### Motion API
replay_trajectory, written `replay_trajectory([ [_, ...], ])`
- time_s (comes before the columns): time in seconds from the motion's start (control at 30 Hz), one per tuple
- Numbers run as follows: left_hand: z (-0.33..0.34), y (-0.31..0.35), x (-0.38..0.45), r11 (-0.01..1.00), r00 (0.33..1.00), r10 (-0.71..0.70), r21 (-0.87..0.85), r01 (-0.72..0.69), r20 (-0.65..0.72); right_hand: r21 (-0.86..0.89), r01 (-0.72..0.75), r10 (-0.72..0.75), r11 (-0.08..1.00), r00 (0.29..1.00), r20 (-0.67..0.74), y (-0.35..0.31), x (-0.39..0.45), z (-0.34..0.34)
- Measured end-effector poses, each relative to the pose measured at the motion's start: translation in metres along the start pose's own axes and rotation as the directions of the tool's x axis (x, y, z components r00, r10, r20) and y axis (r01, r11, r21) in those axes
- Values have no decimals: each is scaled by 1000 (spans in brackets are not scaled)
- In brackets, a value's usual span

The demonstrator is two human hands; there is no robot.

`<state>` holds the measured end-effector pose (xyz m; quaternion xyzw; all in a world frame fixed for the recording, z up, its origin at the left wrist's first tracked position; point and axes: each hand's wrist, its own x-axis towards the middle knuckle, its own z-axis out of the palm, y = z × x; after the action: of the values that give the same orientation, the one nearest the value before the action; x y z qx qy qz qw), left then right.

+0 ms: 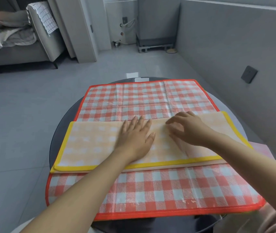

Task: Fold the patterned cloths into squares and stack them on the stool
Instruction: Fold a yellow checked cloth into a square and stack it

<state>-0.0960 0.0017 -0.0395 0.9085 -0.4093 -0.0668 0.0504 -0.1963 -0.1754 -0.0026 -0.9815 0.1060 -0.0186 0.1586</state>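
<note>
A red-and-white checked cloth [150, 98] with a red border lies spread over a round dark table [63, 121]. Across its middle lies an orange checked cloth [92, 143] with a yellow border, folded into a long strip. My left hand [135, 137] rests flat, palm down, on the middle of that strip. My right hand [187, 128] is just to its right, fingers curled down onto the strip's upper edge. No stool can be identified in view.
A grey wall [234, 64] runs close along the right side. A grey sofa [33, 47] with blankets stands at the far left. A white appliance [120, 21] and a metal stand [155, 46] sit at the back. Grey tiled floor surrounds the table.
</note>
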Motion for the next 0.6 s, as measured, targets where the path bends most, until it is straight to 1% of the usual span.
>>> replay_trajectory([
  [0.03, 0, 0, 0, 1000, 1000, 3, 3, -3, 2, -44, -12, 11, 999, 1000, -12, 2, 6, 5],
  [0.1, 0, 0, 0, 1000, 1000, 8, 8, -8, 14, -85, -36, 36, 996, 999, 7, 3, 15, 15],
  [0.23, 0, 1, 1, 1000, 1000, 10, 26, -10, 18, -130, -65, 69, 989, 997, 26, -2, 16, 32],
  [0.4, 1, -1, 1, 999, 1000, 8, 46, -9, 20, -148, -85, 85, 985, 996, -6, 6, 10, 35],
  [0.5, 2, -2, 1, 998, 1000, 11, 56, -12, 18, -144, -162, 161, 976, 987, -15, 24, 1, 29],
  [0.6, 2, -1, 0, 998, 1000, 12, 56, -13, 23, -153, -283, 282, 947, 959, -27, 56, -10, 17],
])
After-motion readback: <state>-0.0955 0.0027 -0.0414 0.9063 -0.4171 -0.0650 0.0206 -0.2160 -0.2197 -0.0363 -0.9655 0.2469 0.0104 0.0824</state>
